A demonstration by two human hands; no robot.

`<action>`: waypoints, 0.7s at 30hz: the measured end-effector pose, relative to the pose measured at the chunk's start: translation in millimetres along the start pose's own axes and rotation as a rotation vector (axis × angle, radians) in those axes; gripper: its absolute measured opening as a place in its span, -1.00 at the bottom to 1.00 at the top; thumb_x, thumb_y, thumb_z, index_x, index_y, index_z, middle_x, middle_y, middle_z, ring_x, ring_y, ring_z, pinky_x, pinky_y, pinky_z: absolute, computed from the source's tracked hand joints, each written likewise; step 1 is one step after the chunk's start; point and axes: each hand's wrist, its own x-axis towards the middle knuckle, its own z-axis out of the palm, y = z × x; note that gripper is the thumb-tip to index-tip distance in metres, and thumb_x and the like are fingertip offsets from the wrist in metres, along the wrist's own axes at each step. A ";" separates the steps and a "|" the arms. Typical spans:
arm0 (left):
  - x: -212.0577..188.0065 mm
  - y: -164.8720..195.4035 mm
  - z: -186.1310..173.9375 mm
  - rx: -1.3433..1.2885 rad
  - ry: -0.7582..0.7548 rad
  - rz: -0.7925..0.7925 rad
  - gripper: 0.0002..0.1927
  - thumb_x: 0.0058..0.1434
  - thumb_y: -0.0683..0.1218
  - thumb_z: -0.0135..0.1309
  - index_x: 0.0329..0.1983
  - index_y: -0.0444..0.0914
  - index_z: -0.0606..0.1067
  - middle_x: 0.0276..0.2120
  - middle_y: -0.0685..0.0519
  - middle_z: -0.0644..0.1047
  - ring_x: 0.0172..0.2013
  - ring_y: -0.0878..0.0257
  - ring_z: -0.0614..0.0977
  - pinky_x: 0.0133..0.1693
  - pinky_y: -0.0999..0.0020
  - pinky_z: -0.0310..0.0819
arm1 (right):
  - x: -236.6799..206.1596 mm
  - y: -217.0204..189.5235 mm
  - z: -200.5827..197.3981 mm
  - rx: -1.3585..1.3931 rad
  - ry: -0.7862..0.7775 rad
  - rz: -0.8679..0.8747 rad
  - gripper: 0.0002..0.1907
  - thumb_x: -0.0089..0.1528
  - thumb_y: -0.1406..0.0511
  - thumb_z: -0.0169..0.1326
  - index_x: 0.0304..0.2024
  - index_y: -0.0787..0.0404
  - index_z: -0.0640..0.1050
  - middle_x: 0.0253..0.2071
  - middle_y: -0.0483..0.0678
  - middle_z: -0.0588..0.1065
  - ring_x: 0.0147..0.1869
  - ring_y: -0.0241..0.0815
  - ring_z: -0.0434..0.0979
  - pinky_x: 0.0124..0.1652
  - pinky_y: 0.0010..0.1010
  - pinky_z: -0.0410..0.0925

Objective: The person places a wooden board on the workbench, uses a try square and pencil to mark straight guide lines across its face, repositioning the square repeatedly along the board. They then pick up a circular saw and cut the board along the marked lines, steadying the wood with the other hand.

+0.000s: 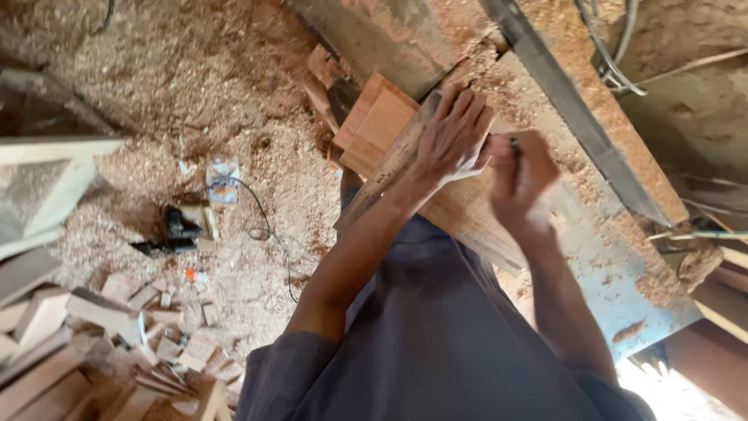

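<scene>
My left hand (453, 134) lies flat, fingers spread, on a wooden ruler (387, 170) that rests across a wooden board (466, 210) on the workbench. My right hand (520, 181) is closed around a dark pencil (514, 145), its tip against the board just right of the ruler; this hand is blurred. More reddish boards (377, 123) are stacked under the ruler's far end.
The sawdust-covered workbench (623, 265) carries a long metal bar (576, 109) running diagonally. Below left, the floor is deep in sawdust with a power tool (173, 232) and its cord, plus a pile of wood offcuts (93, 343). Cables (612, 54) hang at top right.
</scene>
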 end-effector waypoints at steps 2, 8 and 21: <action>6.7 1.6 -9.7 -0.014 -0.045 0.016 -0.51 0.15 -0.04 0.26 0.10 -0.26 0.40 0.11 -0.13 0.41 0.28 -0.06 0.38 0.49 -0.09 0.11 | -16.3 12.5 -27.7 -0.205 0.057 -0.030 -0.92 0.45 0.39 0.15 -0.09 0.31 0.53 -0.15 0.10 0.53 -0.19 -0.01 0.55 -0.21 -0.25 0.41; -62.3 -33.9 -88.8 -0.319 0.262 0.004 -0.57 0.06 -0.29 0.11 0.04 -0.28 0.40 0.05 -0.16 0.43 0.17 -0.17 0.41 0.19 -0.08 0.34 | -97.3 8.1 -15.4 -0.488 0.023 0.048 -0.43 0.15 0.17 0.39 0.14 0.20 0.49 0.21 0.15 0.41 0.29 0.17 0.43 0.02 -0.03 0.49; -174.5 -127.6 -149.0 -0.503 0.260 -0.370 -0.66 0.11 -0.49 -0.19 -0.20 -0.24 0.22 -0.03 -0.06 0.52 -0.31 0.32 0.32 -0.24 0.40 0.25 | -87.1 4.8 93.5 -0.669 -0.214 0.185 0.04 0.03 0.33 0.27 0.55 -0.11 0.20 0.59 0.36 -0.20 0.65 0.44 -0.20 0.05 -0.05 0.47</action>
